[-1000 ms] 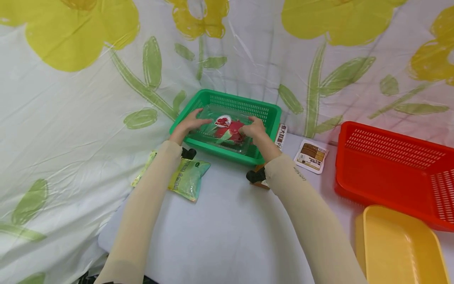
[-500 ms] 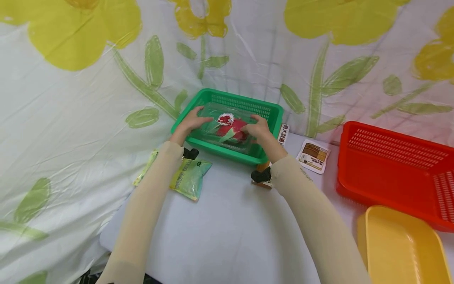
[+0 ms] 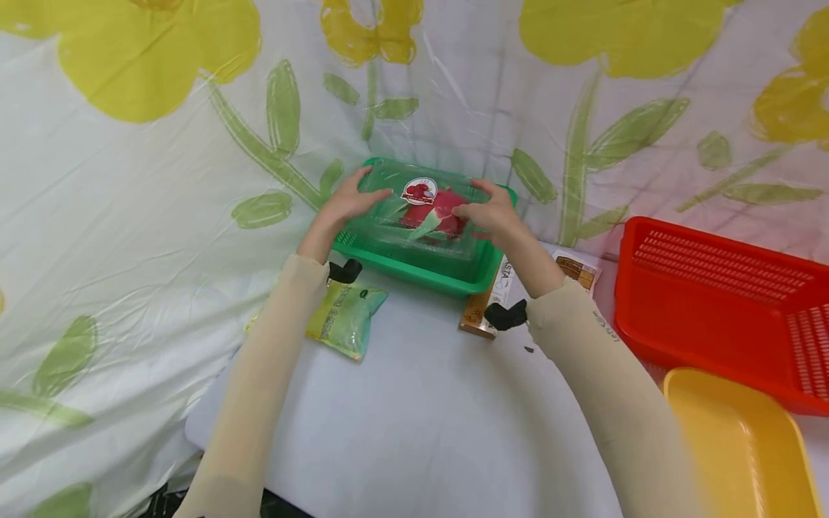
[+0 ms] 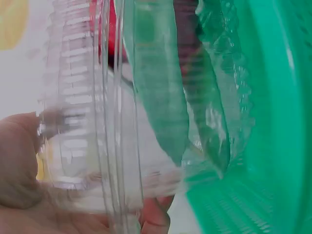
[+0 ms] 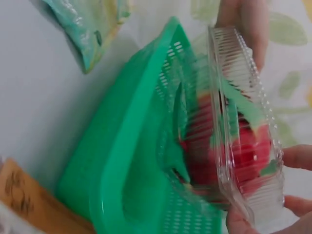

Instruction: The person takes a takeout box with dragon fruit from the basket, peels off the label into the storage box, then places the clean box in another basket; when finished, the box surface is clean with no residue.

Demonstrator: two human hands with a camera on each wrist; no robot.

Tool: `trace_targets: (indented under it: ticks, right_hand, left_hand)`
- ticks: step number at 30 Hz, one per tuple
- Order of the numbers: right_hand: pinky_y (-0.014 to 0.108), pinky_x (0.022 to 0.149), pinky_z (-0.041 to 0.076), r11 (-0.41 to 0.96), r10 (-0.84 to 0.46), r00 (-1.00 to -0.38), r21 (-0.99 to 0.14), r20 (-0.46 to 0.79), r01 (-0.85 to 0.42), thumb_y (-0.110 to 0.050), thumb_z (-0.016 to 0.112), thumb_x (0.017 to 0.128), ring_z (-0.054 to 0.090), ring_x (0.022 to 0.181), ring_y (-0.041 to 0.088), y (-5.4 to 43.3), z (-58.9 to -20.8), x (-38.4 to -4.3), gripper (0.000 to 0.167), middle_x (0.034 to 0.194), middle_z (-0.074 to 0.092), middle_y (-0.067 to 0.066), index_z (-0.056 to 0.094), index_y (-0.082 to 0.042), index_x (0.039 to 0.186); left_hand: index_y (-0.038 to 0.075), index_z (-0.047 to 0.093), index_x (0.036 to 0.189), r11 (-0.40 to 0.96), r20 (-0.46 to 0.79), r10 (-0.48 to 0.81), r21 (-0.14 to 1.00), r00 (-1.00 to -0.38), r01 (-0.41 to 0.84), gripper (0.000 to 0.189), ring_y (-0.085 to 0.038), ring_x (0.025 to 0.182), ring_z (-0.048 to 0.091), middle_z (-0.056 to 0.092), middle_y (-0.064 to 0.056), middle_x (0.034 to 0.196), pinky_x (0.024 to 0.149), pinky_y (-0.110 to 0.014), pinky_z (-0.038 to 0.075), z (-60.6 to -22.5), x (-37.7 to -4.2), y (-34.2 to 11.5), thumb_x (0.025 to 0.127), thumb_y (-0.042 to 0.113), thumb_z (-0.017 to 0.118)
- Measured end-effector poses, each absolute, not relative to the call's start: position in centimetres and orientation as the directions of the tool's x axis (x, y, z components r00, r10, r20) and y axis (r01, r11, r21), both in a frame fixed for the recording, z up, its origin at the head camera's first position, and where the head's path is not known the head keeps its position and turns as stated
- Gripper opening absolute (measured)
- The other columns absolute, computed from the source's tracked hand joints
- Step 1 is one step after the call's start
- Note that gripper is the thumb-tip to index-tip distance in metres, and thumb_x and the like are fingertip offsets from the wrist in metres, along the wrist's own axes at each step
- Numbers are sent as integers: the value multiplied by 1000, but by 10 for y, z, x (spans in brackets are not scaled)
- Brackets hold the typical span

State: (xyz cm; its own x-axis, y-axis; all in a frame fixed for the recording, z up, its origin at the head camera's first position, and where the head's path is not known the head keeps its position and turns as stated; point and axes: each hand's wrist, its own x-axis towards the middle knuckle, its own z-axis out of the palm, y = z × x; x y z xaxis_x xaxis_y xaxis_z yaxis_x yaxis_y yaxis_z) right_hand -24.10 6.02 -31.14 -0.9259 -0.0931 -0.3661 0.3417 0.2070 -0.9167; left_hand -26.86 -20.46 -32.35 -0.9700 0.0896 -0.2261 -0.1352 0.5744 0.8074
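A clear plastic clamshell box (image 3: 408,232) with a round label holds a red dragon fruit (image 3: 447,210) with green scales. My left hand (image 3: 350,200) grips its left end, the thumb over the lid. At the other end my right hand (image 3: 495,210) grips it the same way. Under the box is the green basket (image 3: 414,272); in the right wrist view the box is at the level of the basket rim and above its floor. The left wrist view shows the ribbed end of the box close up, with fingers round it.
A green-yellow packet (image 3: 343,316) lies left of the basket, and a pasta box (image 3: 484,309) lies to its right, partly under the basket's edge. Further right are a white-brown pouch (image 3: 579,272), a red basket (image 3: 706,309) and a yellow bin (image 3: 732,439).
Both hands have lifted the clamshell box up from inside the green basket, toward the back wall and slightly right. More of the pasta box now shows, while the right arm covers part of the pouch.
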Motion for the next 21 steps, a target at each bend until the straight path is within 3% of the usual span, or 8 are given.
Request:
trace_targets:
  ticks: [2,5,10,15,21]
  right_hand:
    - [48,103,45,227,-98,-930,-918,-355,327,-13,68,93,44,133,26,71,-305,-234,73,158,26,9,31,-25,156]
    - [47,99,48,280,-104,-940,-917,-324,285,-16,69,93,51,124,28,91,-296,-217,74,150,37,14,32,-26,156]
    - [40,86,55,404,-138,-955,-895,-262,187,-27,70,92,53,111,30,130,-286,-182,75,130,50,18,31,-27,156]
    - [33,77,57,468,-140,-961,-871,-238,148,-35,72,90,49,111,30,162,-284,-143,79,134,44,21,30,-30,156]
    - [29,72,55,556,-130,-975,-827,-181,79,-39,70,91,42,118,36,201,-293,-86,79,137,42,24,27,-27,157]
  left_hand:
    - [25,13,160,571,-217,120,813,-969,-111,83,-30,146,23,11,-2,165,113,-49,30,-316,-262,-200,95,42,62]
    - [24,14,160,537,-197,192,841,-961,-65,82,-31,133,43,26,-8,160,104,-48,40,-307,-246,-193,96,38,63]
    - [24,17,159,461,-174,313,887,-934,-11,79,-31,108,59,55,-18,130,90,-43,48,-303,-217,-176,96,32,65]
    - [28,21,158,435,-130,371,899,-919,48,79,-30,100,61,56,-15,124,84,-43,50,-304,-186,-157,95,30,67]
    - [31,21,158,441,-121,443,892,-888,99,82,-27,110,59,51,-12,126,83,-42,53,-307,-146,-131,92,32,71]
